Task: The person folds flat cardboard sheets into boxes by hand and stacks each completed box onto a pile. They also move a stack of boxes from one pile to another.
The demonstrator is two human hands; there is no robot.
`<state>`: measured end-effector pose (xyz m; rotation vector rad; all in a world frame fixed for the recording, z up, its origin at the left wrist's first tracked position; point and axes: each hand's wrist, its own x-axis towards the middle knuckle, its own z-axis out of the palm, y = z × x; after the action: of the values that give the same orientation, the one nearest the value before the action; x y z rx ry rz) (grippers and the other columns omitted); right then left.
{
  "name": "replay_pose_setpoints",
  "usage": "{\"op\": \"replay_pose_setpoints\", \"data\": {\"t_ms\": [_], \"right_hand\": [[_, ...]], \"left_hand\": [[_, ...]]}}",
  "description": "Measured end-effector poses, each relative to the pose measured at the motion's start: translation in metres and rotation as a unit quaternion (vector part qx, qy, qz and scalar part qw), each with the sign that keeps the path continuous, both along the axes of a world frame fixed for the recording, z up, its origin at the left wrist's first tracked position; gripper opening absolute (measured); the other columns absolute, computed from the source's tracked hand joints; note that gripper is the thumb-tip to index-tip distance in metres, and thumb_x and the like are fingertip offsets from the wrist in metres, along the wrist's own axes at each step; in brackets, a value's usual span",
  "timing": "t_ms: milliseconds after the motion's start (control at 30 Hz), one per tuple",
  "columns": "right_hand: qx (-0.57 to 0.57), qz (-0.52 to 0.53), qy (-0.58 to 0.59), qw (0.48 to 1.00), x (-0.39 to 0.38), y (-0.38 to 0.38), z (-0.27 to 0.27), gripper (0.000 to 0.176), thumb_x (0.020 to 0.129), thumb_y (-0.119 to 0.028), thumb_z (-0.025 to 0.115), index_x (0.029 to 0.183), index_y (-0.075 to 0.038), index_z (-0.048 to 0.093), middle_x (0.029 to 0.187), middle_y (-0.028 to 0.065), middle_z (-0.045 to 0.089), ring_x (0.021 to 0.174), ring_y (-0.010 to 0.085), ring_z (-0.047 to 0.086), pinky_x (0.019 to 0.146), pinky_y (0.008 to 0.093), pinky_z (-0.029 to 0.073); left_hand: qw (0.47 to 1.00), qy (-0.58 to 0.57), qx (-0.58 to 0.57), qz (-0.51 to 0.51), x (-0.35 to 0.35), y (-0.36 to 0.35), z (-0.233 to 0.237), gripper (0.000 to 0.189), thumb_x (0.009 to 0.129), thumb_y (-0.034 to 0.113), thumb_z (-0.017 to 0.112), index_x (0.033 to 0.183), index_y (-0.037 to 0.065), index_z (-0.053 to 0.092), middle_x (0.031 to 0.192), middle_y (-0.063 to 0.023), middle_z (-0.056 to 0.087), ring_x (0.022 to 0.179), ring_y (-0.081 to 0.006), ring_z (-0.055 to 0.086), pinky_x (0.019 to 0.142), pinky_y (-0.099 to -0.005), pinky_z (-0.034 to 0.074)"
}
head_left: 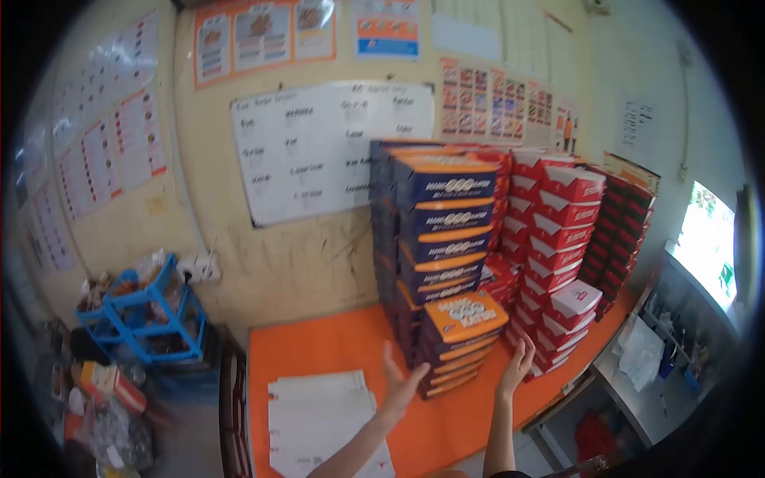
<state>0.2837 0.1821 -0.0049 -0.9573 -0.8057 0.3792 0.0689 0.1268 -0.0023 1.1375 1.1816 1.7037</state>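
My left hand (pixel 401 388) is open, thumb and fingers apart, just left of a short stack of orange and dark-blue food boxes (pixel 464 323). On the other side of that stack, my right hand (pixel 519 366) is raised with its fingers stretched upward, in front of the red and white boxes (pixel 558 239). Both hands look bare of anything. Behind the short stack rises a taller column of the same blue and orange boxes (pixel 446 191). Flat white carton blanks (pixel 319 414) lie left of my left forearm.
The orange table (pixel 319 342) stands against a wall with a whiteboard (pixel 327 151). At the right are dark stacked cartons (pixel 617 231) and a grey counter (pixel 629 398) with a plastic bag. A blue rack (pixel 151 307) and bagged items stand at the left.
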Motion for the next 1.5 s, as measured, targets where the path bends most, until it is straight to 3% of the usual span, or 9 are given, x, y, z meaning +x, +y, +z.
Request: {"op": "replay_pose_setpoints", "data": {"t_ms": [167,333,667,867,1067,1233,1300,1367,1500], "right_hand": [[-0.186,0.286,-0.154,0.927,-0.075,-0.132,-0.116,0.024,0.081,-0.009,0.056,0.105,-0.002,0.056,0.105,0.0132,0.054,0.102,0.0201,0.048,0.090,0.0337,0.035],[-0.289,0.221,-0.428,0.827,-0.153,-0.222,-0.195,0.054,0.073,-0.016,0.066,0.121,-0.004,0.046,0.111,0.0193,0.051,0.106,0.0367,0.044,0.094,0.0446,0.032],[-0.495,0.185,-0.414,0.741,-0.177,-0.198,-0.218,0.074,0.066,-0.027,0.074,0.127,-0.006,0.037,0.109,0.0203,0.047,0.104,0.0340,0.044,0.090,0.0450,0.036],[-0.408,0.196,-0.359,0.816,-0.179,-0.202,-0.217,0.074,0.062,-0.028,0.076,0.125,-0.011,0.041,0.109,0.0202,0.047,0.103,0.0352,0.045,0.088,0.0461,0.037],[-0.533,0.096,-0.365,0.758,-0.206,-0.202,-0.210,0.081,0.058,-0.038,0.078,0.125,-0.012,0.040,0.116,0.0174,0.041,0.109,0.0341,0.039,0.088,0.0481,0.035],[-0.489,0.054,-0.437,0.753,-0.230,-0.219,-0.185,0.094,0.053,-0.041,0.081,0.129,-0.011,0.034,0.126,0.0199,0.031,0.117,0.0397,0.029,0.092,0.0509,0.029],[-0.310,0.063,-0.529,0.787,-0.243,-0.228,-0.153,0.103,0.049,-0.039,0.083,0.132,-0.011,0.029,0.131,0.0230,0.027,0.121,0.0418,0.025,0.095,0.0519,0.026],[-0.262,0.239,-0.589,0.726,-0.262,-0.241,-0.114,0.092,0.053,-0.029,0.081,0.130,-0.014,0.035,0.134,0.0167,0.032,0.124,0.0367,0.028,0.098,0.0540,0.022],[-0.132,0.246,-0.674,0.684,-0.269,-0.224,-0.113,0.057,0.063,-0.010,0.070,0.117,-0.015,0.052,0.119,0.0077,0.052,0.112,0.0269,0.047,0.093,0.0479,0.032]], "left_hand": [[0.942,0.202,-0.157,0.216,-0.114,-0.120,-0.075,0.092,0.070,0.027,0.069,0.137,0.000,0.013,0.139,-0.0246,0.014,0.127,-0.0371,0.021,0.104,-0.0457,0.019],[0.753,0.372,-0.446,0.310,-0.204,-0.244,-0.203,0.091,0.067,0.033,0.069,0.135,0.001,0.019,0.137,-0.0223,0.023,0.123,-0.0446,0.022,0.099,-0.0523,0.025],[0.806,0.333,-0.432,0.228,-0.188,-0.243,-0.228,0.074,0.066,0.029,0.071,0.122,0.000,0.033,0.113,-0.0238,0.036,0.107,-0.0399,0.036,0.088,-0.0502,0.036],[0.835,0.291,-0.421,0.202,-0.214,-0.232,-0.241,0.071,0.067,0.028,0.071,0.120,0.000,0.034,0.112,-0.0237,0.037,0.107,-0.0393,0.036,0.086,-0.0487,0.038],[0.888,0.211,-0.347,0.215,-0.221,-0.217,-0.232,0.067,0.068,0.023,0.071,0.118,-0.005,0.036,0.106,-0.0214,0.044,0.099,-0.0328,0.045,0.085,-0.0404,0.039],[0.954,-0.030,-0.240,0.179,-0.212,-0.198,-0.242,0.056,0.072,0.012,0.065,0.117,-0.005,0.039,0.103,-0.0163,0.054,0.094,-0.0239,0.054,0.083,-0.0332,0.042],[0.968,-0.099,-0.209,0.099,-0.216,-0.195,-0.266,0.051,0.073,0.006,0.059,0.119,-0.004,0.039,0.106,-0.0139,0.056,0.097,-0.0213,0.054,0.082,-0.0328,0.043],[0.966,-0.127,-0.203,0.100,-0.211,-0.200,-0.210,0.052,0.075,0.005,0.055,0.123,-0.004,0.037,0.103,-0.0133,0.056,0.098,-0.0198,0.054,0.081,-0.0311,0.044],[0.944,-0.257,-0.208,0.019,-0.199,-0.201,-0.145,0.042,0.079,0.009,0.052,0.119,0.001,0.039,0.098,-0.0106,0.058,0.084,-0.0208,0.060,0.075,-0.0333,0.048]]}}
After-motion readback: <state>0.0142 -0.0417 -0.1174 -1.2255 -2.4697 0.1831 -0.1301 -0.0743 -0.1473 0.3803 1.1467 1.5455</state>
